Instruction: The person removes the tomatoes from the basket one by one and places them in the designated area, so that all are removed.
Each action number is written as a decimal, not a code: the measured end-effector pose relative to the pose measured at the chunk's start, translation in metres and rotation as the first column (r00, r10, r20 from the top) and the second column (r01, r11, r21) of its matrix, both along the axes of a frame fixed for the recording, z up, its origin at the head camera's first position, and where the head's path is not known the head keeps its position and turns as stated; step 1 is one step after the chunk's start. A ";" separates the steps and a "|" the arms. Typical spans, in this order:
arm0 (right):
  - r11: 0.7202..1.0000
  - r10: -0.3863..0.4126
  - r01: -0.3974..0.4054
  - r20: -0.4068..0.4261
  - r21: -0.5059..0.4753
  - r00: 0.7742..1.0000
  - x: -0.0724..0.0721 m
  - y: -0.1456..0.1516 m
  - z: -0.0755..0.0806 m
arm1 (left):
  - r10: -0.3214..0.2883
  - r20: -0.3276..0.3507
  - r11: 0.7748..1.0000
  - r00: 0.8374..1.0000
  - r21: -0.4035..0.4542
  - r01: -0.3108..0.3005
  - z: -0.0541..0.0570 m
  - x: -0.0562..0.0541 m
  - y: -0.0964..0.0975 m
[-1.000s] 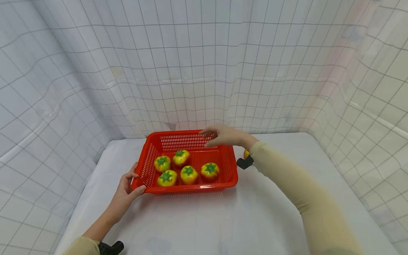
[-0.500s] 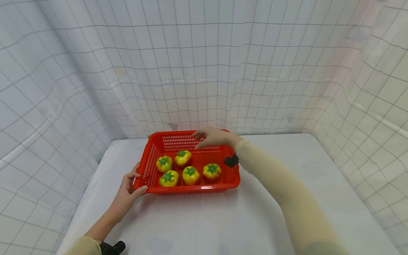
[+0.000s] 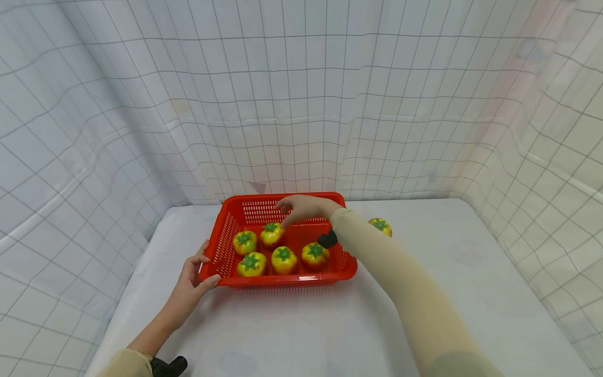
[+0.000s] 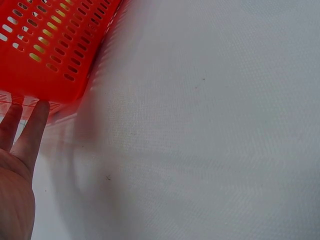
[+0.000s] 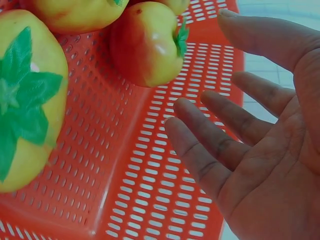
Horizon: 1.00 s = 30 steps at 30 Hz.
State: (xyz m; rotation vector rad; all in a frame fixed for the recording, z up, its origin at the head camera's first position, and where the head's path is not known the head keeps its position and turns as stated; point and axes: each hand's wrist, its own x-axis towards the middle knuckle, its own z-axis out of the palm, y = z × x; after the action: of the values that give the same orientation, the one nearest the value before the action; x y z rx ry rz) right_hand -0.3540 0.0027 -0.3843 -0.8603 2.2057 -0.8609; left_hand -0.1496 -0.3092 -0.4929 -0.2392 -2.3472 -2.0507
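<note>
A red slotted plastic basket (image 3: pixel 287 281) stands on the table and holds several yellow-and-red persimmons with green leafy tops. My left hand (image 3: pixel 183 298) grips its front left corner, thumb along the front rim and fingers at the left side. In the left wrist view, fingers (image 4: pixel 32 130) touch the basket's wall. Over the back of the basket hovers my right hand (image 3: pixel 306 207), fingers spread with nothing held. The nearest fruit to it is the back persimmon (image 3: pixel 272 235); the right wrist view shows a gap between that hand (image 5: pixel 270 150) and a persimmon (image 5: pixel 147 45).
Another persimmon (image 3: pixel 380 226) lies on the white-covered table (image 3: pixel 452 272), right of the basket and partly behind the right sleeve (image 3: pixel 400 272). A white grid-patterned curtain (image 3: pixel 301 104) encloses the back and sides.
My right hand has moved left and slightly down over the basket, toward the back persimmon. The persimmon outside the basket has come into view from behind the sleeve. My left hand keeps its grip.
</note>
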 end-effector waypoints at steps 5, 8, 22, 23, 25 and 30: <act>1.000 0.013 -0.014 0.025 0.025 1.000 0.000 -0.007 -0.003 | 0.001 0.001 1.000 1.000 -0.004 -0.001 0.001 0.001 -0.001; 0.999 0.000 -0.001 0.041 0.034 0.999 -0.002 -0.010 -0.007 | 0.003 0.003 1.000 1.000 -0.005 -0.003 0.000 0.001 -0.001; 0.994 -0.077 0.069 0.096 0.089 0.992 -0.009 -0.019 -0.021 | 0.012 0.014 1.000 1.000 -0.019 -0.011 -0.001 0.001 -0.001; 0.992 -0.081 0.072 0.089 0.102 0.993 -0.009 -0.019 -0.022 | 0.011 0.012 1.000 1.000 -0.020 -0.011 -0.001 0.000 -0.001; 0.989 -0.083 0.072 0.074 0.132 0.994 -0.009 -0.020 -0.024 | 0.009 0.007 1.000 1.000 -0.015 -0.008 -0.001 0.000 -0.001; 0.980 -0.091 0.076 0.074 0.184 0.993 -0.011 -0.023 -0.029 | -0.001 -0.002 1.000 1.000 -0.002 0.001 -0.002 -0.001 -0.001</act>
State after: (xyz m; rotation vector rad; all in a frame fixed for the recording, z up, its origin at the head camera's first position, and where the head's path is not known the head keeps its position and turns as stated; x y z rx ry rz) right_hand -0.3652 -0.0204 -0.4137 -0.6383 2.2210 -0.7080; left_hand -0.1505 -0.3102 -0.4946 -0.2423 -2.3482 -2.0475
